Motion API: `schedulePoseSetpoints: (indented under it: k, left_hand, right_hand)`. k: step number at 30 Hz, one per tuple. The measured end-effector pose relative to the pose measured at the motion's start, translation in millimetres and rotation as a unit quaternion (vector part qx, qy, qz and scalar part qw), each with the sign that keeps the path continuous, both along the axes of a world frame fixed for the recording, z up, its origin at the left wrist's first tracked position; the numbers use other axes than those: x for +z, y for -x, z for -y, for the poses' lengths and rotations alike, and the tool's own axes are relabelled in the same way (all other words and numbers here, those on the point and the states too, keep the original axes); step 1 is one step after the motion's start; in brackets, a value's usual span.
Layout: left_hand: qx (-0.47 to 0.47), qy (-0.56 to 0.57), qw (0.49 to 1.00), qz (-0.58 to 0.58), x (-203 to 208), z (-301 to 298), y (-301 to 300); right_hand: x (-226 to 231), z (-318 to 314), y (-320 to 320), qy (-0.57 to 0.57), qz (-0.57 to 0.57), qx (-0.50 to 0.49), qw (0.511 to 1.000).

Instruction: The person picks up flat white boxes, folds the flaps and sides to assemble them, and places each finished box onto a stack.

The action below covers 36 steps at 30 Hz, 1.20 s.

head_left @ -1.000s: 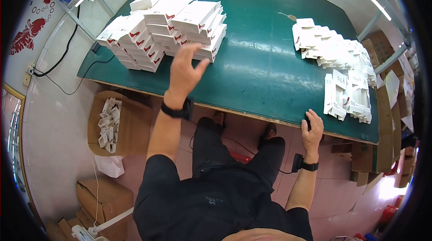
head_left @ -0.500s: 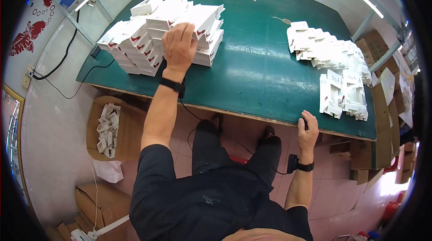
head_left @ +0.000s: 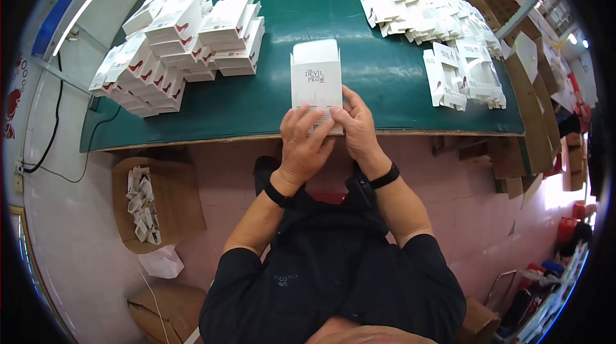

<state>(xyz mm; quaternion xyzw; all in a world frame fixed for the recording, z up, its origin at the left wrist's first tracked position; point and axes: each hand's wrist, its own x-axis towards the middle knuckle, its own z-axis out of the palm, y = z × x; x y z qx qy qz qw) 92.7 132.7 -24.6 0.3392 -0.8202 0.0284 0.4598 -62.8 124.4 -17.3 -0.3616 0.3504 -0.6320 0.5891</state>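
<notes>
Over the table's near edge I have a white paper box (head_left: pixel 316 81) with dark print, its flap standing up at the far end. My right hand (head_left: pixel 360 129) grips its near right corner, thumb on the printed face and fingers along the side. My left hand (head_left: pixel 305 145) lies over the near left part, fingers across the face and thumb by the near end, which the hands partly hide. To the left rise stacked white boxes (head_left: pixel 173 20) with red marks. On the right are overlapping rows of flat, unfilled white cartons (head_left: pixel 443 20) with cut-out windows.
The green tabletop (head_left: pixel 276 103) has a wooden front edge. Below it at left stands a cardboard box (head_left: pixel 192 206) holding white paper pieces (head_left: pixel 144 203). Cardboard cartons (head_left: pixel 536 106) crowd the table's right end, near a metal frame post (head_left: pixel 516 17).
My left hand has left the stacked boxes and come to the middle. My right hand has moved left from the table's right edge. Both are now on a white paper box.
</notes>
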Motion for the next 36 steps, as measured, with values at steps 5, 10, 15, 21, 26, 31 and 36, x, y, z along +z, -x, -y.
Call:
schedulePoseSetpoints:
  k: [5,10,15,21,26,31,36]
  left_hand:
    - [-0.032,-0.241,0.918,-0.312,-4,22,-7]
    - [-0.235,-0.538,0.604,-0.539,-13,60,-4]
    - [-0.252,-0.582,0.462,-0.620,-21,70,-2]
    - [-0.261,-0.583,0.456,-0.620,-29,70,2]
    - [-0.262,-0.580,0.470,-0.612,-35,71,4]
    - [-0.264,-0.573,0.511,-0.585,-37,67,5]
    - [-0.284,-0.560,0.500,-0.596,-34,63,3]
  right_hand:
    - [-5,5,17,0.026,-0.060,-0.043,0.997]
    - [-4,8,11,0.064,-0.125,0.027,0.990]
    - [-25,10,8,0.071,-0.156,0.019,0.985]
    - [-34,12,7,0.052,-0.230,0.004,0.972]
    - [-41,14,8,0.065,-0.250,-0.006,0.966]
    - [-48,17,10,0.081,-0.309,-0.038,0.947]
    - [-45,19,8,0.088,-0.279,-0.042,0.955]
